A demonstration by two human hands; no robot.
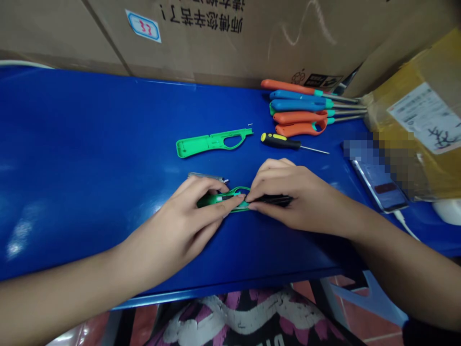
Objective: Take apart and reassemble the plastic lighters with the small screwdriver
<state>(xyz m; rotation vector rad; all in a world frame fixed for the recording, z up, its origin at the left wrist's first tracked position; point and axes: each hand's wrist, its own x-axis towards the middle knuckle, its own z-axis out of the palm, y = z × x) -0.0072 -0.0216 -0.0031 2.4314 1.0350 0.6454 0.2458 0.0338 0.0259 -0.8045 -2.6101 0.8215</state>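
Note:
In the head view, a green lighter casing half (239, 210) lies on the blue table with small parts inside it. My left hand (196, 206) is closed around its wide end, index finger pressed onto the inner parts. My right hand (288, 190) pinches the narrow front end. A dark tube (275, 199) runs from there beneath my right palm, partly hidden. Just behind my left fingers lies a clear fuel tank (205, 176). Farther back rests the other green casing half (194, 145), hollow side up. My fingertips hide what exactly they pinch.
A black and yellow screwdriver (279, 141) lies behind my right hand. Several orange and blue lighters (298, 117) are piled at the back right. A phone (382, 185) with a cable stands near a taped box (425, 115). Cardboard (201, 53) lines the back edge.

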